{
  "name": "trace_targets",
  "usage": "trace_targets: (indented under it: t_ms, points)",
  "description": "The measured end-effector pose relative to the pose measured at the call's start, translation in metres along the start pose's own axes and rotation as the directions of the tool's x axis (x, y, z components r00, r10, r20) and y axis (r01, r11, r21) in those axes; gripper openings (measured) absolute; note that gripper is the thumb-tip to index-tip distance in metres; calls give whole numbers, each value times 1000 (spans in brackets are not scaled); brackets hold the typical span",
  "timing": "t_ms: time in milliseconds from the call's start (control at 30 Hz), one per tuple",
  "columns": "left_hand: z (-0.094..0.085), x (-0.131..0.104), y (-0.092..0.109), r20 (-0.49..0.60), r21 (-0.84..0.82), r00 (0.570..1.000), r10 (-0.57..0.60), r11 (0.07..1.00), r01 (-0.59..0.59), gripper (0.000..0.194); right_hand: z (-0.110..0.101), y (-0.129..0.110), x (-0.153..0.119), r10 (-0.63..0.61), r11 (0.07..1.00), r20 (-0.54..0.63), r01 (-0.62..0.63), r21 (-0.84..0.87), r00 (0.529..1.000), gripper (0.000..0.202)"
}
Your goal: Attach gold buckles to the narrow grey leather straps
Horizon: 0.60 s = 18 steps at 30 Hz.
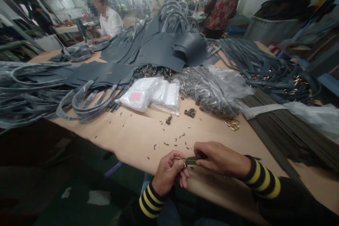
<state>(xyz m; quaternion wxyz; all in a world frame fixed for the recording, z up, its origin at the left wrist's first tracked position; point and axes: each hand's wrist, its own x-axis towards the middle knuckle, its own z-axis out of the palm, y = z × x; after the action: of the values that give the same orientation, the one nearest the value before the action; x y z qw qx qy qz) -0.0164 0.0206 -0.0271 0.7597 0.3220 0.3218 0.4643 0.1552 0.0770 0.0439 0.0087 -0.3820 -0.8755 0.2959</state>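
My left hand (171,169) pinches a small gold metal buckle (184,163) between thumb and fingers, close to the table's front edge. A short dark strap (191,160) runs from the buckle to my right hand (212,157), whose fingers are closed on its other end. The strap appears to pass through the buckle, but the fingers partly hide it. Just beyond my hands, small dark and pale strap offcuts (175,145) lie scattered. Farther off are two little heaps of dark pieces (190,113) and some gold rectangular rings (232,123).
White plastic packets (141,93) and a clear bag of dark parts (212,91) stand mid-table. Grey panels (159,49) and wrapped handles (82,104) pile up behind and left. Long dark strips (288,134) lie right. A person (109,21) sits across the table.
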Motion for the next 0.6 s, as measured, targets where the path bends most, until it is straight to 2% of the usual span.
trace_targets:
  t_ms: [167, 400, 600]
  points:
    - [4, 2, 1, -54, 14, 999, 3, 1000, -2, 24, 7, 3, -10, 36, 982, -39, -28, 186, 999, 5]
    - [9, 3, 3, -113, 60, 992, -52, 996, 59, 25, 23, -2, -13, 45, 993, -185, -23, 119, 982, 8]
    - [12, 1, 6, -59, 131, 994, -89, 987, 96, 30, 21, -10, -15, 67, 969, -141, -31, 245, 988, 13]
